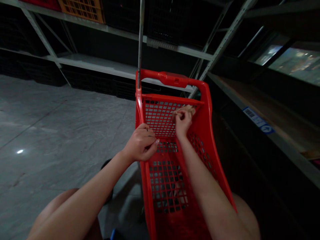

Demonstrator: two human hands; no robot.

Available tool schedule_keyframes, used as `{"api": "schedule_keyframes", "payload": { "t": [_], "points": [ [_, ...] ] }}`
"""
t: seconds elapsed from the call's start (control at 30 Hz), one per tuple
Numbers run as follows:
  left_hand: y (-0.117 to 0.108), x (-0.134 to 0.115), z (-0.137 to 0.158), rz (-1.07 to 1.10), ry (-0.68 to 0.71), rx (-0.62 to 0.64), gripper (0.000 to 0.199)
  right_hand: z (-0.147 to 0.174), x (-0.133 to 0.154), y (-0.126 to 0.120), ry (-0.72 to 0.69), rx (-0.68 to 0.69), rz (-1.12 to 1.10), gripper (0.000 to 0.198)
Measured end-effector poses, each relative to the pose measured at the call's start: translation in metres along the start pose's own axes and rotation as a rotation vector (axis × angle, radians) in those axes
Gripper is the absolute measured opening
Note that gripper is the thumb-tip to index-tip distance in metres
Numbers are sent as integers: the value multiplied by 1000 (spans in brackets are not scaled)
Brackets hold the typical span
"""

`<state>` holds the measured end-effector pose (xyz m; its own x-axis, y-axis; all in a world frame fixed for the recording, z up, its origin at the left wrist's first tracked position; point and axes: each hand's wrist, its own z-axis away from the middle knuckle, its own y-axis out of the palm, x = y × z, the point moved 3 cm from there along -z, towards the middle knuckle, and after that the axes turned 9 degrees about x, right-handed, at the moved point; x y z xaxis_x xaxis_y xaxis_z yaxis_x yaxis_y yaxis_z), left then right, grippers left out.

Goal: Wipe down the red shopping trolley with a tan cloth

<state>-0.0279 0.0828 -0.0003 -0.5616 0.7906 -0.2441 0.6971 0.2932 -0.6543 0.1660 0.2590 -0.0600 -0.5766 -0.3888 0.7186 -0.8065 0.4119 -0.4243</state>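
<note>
A red plastic shopping cart (147, 186) with grid walls stands right in front of me, its handle bar (172, 79) at the far end. My left hand (143, 142) is closed around the cart's left rim. Inside the basket, my right hand (183, 121) is closed on a beige cloth (189, 108), which lies against the grid panel (160, 115) near its upper right corner. Part of the cloth is hidden by my fingers. A metal pole (140, 43) rises from the cart's left far corner.
Metal shelving (100, 65) runs behind the cart, with an orange crate (82, 9) and dark crates on it. Close on the right is a shelf edge with a blue-and-white label (258, 120). Grey tiled floor (62, 133) spreads to the left.
</note>
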Motion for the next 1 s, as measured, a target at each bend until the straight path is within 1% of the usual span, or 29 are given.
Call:
{"api": "schedule_keyframes", "payload": {
  "t": [0.03, 0.07, 0.13, 0.17, 0.23, 0.3, 0.4, 0.47, 0.5, 0.57, 0.63, 0.67, 0.7, 0.77, 0.83, 0.87, 0.9, 0.93, 1.0],
  "points": [
    [0, 0, 0, -5, -8, 7, 38, 21, -16, 6, 117, 47, 7, 11],
    [0, 0, -1, -10, -17, 14, 38, 43, -31, 12, 217, 130, -11, 9],
    [0, 1, -1, -20, -28, 30, 39, 81, -53, 18, 302, 198, -46, 3],
    [0, 1, -1, -21, -29, 36, 39, 95, -60, 20, 329, 234, -71, 5],
    [0, 0, -1, -20, -20, 40, 38, 110, -67, 22, 354, 267, -114, 10],
    [1, -2, -1, -17, -7, 42, 38, 106, -65, 21, 374, 249, -144, 11],
    [3, -7, -2, -3, 7, 45, 37, 74, -43, 16, 397, 142, -170, 9],
    [4, -9, -2, 16, 18, 44, 37, 46, -13, 8, 358, 48, -215, 16],
    [4, -10, -2, 25, 24, 43, 37, 32, 6, 3, 309, 0, -240, 19],
    [4, -12, -3, 34, 33, 50, 37, 9, 44, -7, 104, -113, -300, 20],
    [5, -11, -3, 39, 33, 61, 37, -1, 70, -10, -40, -144, -295, 18],
    [5, -11, -3, 41, 30, 65, 37, 1, 76, -8, -69, -116, -278, 17],
    [5, -10, -3, 43, 26, 68, 37, 7, 75, -2, -61, -68, -258, 16],
    [5, -9, -2, 43, 21, 70, 38, 32, 57, 12, 47, 62, -215, 12],
    [5, -8, -1, 37, 18, 71, 37, 70, 26, 26, 260, 171, -193, 8],
    [4, -7, -1, 33, 14, 70, 36, 90, 12, 31, 309, 205, -196, 5],
    [4, -7, 0, 31, 12, 69, 35, 108, 1, 34, 332, 242, -209, 4],
    [3, -7, 1, 28, 12, 68, 35, 123, -9, 38, 354, 276, -225, 8],
    [1, -8, 2, 27, 16, 63, 34, 142, -18, 43, 352, 339, -274, 11]
  ]
}}
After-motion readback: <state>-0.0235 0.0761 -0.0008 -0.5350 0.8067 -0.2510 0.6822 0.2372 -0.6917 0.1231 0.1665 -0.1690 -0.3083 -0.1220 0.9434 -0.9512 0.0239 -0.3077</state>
